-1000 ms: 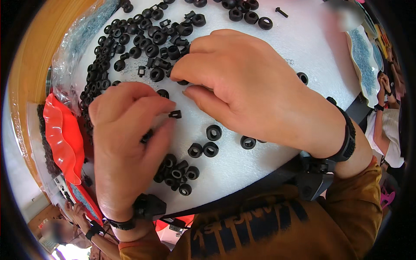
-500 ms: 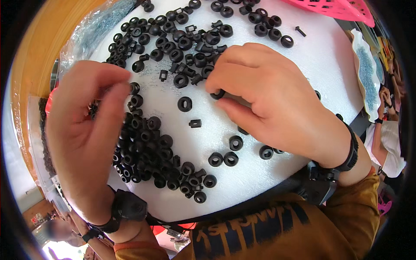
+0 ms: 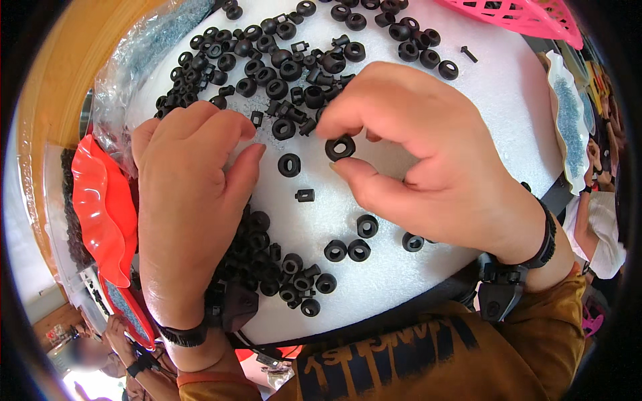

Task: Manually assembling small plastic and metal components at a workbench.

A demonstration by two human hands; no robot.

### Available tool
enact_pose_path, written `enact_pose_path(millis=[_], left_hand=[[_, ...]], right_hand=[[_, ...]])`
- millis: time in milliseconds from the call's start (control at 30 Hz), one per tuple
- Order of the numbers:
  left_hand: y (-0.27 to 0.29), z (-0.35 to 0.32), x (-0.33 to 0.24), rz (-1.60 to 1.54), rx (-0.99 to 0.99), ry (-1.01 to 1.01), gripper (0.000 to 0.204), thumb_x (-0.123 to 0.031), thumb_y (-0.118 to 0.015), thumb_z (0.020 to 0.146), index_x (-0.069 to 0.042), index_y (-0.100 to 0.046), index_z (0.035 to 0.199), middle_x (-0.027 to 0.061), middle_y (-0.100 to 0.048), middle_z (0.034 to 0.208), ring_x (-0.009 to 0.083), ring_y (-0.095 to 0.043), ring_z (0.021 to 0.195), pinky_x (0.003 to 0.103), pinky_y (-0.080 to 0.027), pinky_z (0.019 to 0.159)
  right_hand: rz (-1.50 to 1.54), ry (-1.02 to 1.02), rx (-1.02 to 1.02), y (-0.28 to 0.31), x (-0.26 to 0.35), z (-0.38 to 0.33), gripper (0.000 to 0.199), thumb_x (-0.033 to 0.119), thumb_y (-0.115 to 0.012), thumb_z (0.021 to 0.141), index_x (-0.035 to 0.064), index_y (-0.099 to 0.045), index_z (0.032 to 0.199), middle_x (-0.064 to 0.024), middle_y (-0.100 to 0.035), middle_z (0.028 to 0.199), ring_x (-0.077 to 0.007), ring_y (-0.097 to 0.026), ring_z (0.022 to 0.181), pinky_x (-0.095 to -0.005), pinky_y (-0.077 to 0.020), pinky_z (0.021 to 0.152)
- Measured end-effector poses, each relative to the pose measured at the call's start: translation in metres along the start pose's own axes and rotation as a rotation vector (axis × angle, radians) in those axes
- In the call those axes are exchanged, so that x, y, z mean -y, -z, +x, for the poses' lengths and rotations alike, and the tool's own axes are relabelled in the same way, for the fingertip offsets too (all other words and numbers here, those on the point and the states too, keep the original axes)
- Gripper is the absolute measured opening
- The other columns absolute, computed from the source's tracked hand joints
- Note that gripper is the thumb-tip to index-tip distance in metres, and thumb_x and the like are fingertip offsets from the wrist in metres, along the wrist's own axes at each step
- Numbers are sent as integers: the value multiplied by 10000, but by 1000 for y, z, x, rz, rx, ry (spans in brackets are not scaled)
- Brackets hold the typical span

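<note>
L hand (image 3: 190, 184), tips apart, blocks view of part of a pile of blk rounded pcs (image 3: 259, 222). R hand (image 3: 424, 150) spread around blk ring (image 3: 332, 150). Red wavy plastic tray (image 3: 103, 207) L, pink lattice basket (image 3: 515, 21) far R.

**Room setting, viewed from above**

A white, foam-textured worktop (image 3: 388, 281), dark along its lower-right edge, occupies the centre. At left, a tan wood-grained surface (image 3: 63, 87) curves along the rim; a pale surface (image 3: 30, 227), wall or floor indistinguishable, adjoins it. Bright glare (image 3: 100, 386) whitens the lower left.
</note>
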State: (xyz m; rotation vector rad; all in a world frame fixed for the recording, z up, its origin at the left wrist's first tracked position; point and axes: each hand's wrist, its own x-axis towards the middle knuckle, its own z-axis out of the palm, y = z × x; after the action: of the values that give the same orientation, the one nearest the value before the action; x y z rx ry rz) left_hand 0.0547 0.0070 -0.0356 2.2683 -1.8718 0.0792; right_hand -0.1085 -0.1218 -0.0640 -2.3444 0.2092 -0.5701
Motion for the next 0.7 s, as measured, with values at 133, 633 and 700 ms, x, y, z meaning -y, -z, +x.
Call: enact_pose_path(millis=[133, 633, 700], left_hand=[[-2, 2, -1, 33, -19, 5, 85, -107, -619, 717, -56, -588, 777, 74, -550, 739, 260, -528, 758, 354, -353, 754], [-5, 3, 1, 78, -98, -54, 92, -77, -622, 679, -56, -544, 724, 70, -520, 705, 257, -519, 714, 367, -356, 715], [-7, 3, 3, 86, -104, -66, 93, -73, -620, 677, -55, -539, 718, 71, -519, 701, 259, -518, 707, 368, -358, 710]], right_hand=[[143, 79, -100, 4, 4, 3, 318, -40, -627, 645, 25, -606, 956, -66, -566, 809, -183, -536, 725, -277, -422, 600], [1215, -496, 69, 14, 18, 1, 199, 148, -606, 843, 16, -600, 991, -11, -586, 823, -43, -512, 691, -175, -398, 610], [1238, -523, 66, 12, 13, 3, 210, 175, -594, 852, 17, -595, 990, -21, -597, 822, -50, -524, 675, -181, -412, 612]])
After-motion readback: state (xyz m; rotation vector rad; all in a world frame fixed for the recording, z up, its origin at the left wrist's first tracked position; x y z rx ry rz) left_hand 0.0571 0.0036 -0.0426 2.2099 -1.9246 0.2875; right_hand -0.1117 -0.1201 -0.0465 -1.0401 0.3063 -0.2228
